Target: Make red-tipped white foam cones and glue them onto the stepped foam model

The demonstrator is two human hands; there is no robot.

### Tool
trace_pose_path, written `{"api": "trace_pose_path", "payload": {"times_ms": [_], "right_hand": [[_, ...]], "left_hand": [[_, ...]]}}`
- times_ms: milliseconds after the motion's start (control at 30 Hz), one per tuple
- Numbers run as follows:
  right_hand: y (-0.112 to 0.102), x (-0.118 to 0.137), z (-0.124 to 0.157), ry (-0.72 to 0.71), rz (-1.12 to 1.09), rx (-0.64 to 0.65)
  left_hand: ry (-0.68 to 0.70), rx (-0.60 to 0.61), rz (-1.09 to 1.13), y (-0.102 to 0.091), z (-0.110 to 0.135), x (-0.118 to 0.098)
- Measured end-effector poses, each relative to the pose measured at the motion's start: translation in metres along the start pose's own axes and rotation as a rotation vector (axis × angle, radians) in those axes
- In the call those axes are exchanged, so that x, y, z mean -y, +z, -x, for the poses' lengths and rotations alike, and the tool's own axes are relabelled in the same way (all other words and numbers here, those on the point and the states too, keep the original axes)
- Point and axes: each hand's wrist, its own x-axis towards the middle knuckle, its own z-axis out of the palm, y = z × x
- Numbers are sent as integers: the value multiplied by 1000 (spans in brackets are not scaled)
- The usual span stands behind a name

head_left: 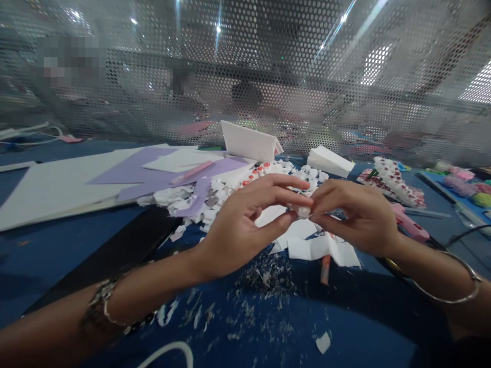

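Note:
My left hand [241, 222] and my right hand [353, 214] meet over the table, both closed on a small white rolled piece [304, 211] that looks like paper. Its far side is partly covered by fingers. The right thumb and fingers pinch it from the right; the left thumb and fingertips hold it from the left. Beneath the hands lie white paper strips with fold creases [307, 249], and an orange stick [325, 271] pokes out below them. A heap of crumpled white paper pieces [224, 197], some with red spots, spreads behind my left hand.
White and purple sheets [69, 179] are stacked at left, beside a black flat object [123, 250]. Two folded white pieces [249, 140] stand behind. A pink glue gun [410, 223] and red-and-white decorations [395, 181] lie right. Scraps [268, 276] litter the front. A perforated metal screen [245, 66] closes the back.

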Motion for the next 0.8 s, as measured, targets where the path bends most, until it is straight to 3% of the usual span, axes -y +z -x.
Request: {"api": "trace_pose_path", "payload": {"times_ms": [167, 433, 567, 800], "right_hand": [[2, 2, 1, -68, 46, -18], [2, -2, 6, -121, 100, 8], [2, -3, 5, -124, 140, 3], [2, -4, 5, -48, 129, 39]], "left_hand": [[-28, 55, 76, -1, -1, -1], [97, 98, -146, -7, -7, -4], [222, 77, -233, -8, -8, -1], [262, 84, -287, -8, -6, 6]]}}
